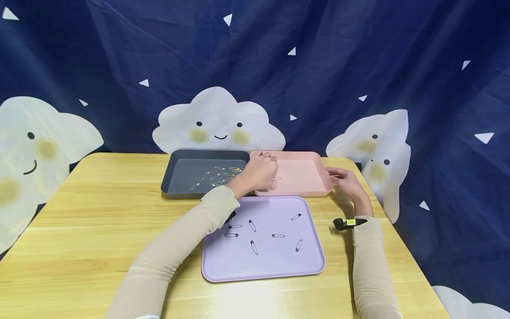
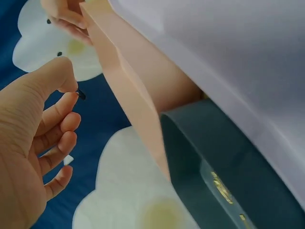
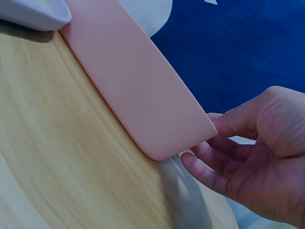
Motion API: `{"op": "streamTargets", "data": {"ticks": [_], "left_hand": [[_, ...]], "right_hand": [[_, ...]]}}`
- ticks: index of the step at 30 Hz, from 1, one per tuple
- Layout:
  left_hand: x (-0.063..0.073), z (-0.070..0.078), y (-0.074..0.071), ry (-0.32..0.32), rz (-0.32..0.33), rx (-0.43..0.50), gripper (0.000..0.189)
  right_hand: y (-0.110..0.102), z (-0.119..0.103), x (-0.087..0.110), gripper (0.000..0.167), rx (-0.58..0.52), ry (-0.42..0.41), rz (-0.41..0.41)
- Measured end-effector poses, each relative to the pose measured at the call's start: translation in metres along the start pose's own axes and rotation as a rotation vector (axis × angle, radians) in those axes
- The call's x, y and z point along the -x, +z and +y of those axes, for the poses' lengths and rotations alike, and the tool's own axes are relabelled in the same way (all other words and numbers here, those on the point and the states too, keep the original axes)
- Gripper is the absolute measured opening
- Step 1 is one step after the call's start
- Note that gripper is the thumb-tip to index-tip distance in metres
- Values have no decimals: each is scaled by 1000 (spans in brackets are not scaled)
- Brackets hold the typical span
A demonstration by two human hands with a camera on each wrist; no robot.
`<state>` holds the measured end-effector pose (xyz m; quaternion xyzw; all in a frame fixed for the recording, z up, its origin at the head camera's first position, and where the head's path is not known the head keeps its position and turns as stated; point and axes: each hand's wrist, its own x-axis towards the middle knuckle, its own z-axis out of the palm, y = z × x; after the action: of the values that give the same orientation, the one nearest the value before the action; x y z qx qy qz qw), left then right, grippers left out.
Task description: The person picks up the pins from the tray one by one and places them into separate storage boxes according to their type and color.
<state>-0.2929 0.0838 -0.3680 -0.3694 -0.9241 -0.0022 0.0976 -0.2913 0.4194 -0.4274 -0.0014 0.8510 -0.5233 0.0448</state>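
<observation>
My left hand (image 1: 260,171) is over the left part of the pink tray (image 1: 300,177). In the left wrist view its thumb and index finger pinch a small safety pin (image 2: 82,95); only the dark end shows, and the other fingers are loosely curled. At the tray's right end my right hand (image 1: 347,182) holds the rim near a corner, thumb and index finger at the edge, the remaining fingers against the outside. Several dark-headed safety pins (image 1: 278,235) lie scattered on the lilac tray (image 1: 287,266) in front.
Left of the pink tray, touching it, stands a dark grey tray (image 1: 175,170) with several gold safety pins (image 1: 195,186). All three trays sit on a wooden table (image 1: 99,226). Behind the table hangs a blue curtain (image 1: 255,57) with cloud faces.
</observation>
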Motion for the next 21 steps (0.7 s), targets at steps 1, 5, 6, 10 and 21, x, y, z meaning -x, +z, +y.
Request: {"op": "streamTargets", "data": {"ticks": [1,5,6,10,21], "left_hand": [[-1,-2,2,-10,2,1,10],[-4,-8,11,-46,1,-3,11],[-4,-9,13,-53,1,-4,11],[-5,-14,20,-75,5,-7,10],[-3,-19,30,-100,15,-4,10]], "right_hand": [[0,0,0,47,1,-1,0],[0,0,0,46,8,1,0],[1,0,0,46,10,2,1],[0,0,0,46,16,5,7],[0,1,0,46,5,-7,8]]}}
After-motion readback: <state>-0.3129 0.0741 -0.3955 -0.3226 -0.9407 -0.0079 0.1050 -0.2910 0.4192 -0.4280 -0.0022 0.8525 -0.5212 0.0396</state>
